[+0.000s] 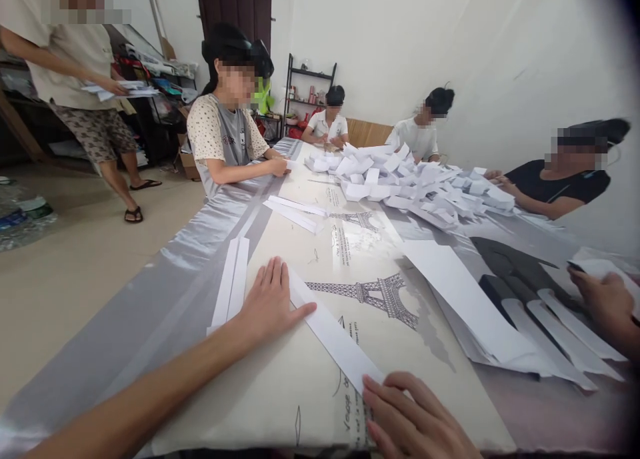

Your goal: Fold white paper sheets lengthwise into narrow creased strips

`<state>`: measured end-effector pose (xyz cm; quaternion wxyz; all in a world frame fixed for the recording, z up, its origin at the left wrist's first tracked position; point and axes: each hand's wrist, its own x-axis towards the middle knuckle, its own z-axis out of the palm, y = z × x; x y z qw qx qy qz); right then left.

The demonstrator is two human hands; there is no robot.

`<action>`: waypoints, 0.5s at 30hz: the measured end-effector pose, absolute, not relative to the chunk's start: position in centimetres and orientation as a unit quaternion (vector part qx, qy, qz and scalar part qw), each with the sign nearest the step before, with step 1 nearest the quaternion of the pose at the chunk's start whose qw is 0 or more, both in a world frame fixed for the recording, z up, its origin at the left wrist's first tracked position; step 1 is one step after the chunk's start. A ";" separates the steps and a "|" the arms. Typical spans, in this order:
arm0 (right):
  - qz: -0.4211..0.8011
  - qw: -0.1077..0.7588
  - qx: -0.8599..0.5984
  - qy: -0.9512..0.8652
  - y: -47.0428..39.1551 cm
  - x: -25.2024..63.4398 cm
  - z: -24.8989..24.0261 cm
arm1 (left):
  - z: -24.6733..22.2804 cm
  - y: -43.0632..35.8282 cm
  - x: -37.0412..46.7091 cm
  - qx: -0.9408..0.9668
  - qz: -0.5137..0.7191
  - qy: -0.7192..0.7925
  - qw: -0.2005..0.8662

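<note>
A long white folded paper strip (340,339) lies slantwise on the printed tablecloth. My left hand (267,299) is flat over its far end, fingers stretched out and thumb spread across the paper. At the near end, my right hand (417,412) has its bent fingers closed on the strip; part of the grip is hidden beneath the fingers. Just left of my left hand are folded paper strips (231,279) lying side by side. Farther up the cloth, more white strips (295,212) form a narrow V.
A large heap of folded papers (415,179) covers the far right. Nearer stands a stack of white sheets (465,299), with a person's hand (607,299) beside it. Several people sit around the table (165,272); another person (75,65) stands left holding papers. Plastic bottles (25,212) are on the floor.
</note>
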<state>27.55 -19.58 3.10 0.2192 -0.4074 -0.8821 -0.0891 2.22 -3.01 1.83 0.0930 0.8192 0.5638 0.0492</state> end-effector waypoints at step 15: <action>-0.095 0.152 -0.411 -0.894 -10.8 22.7 0.7 | 1.5 -2.1 1.8 0.819 0.029 0.569 0.064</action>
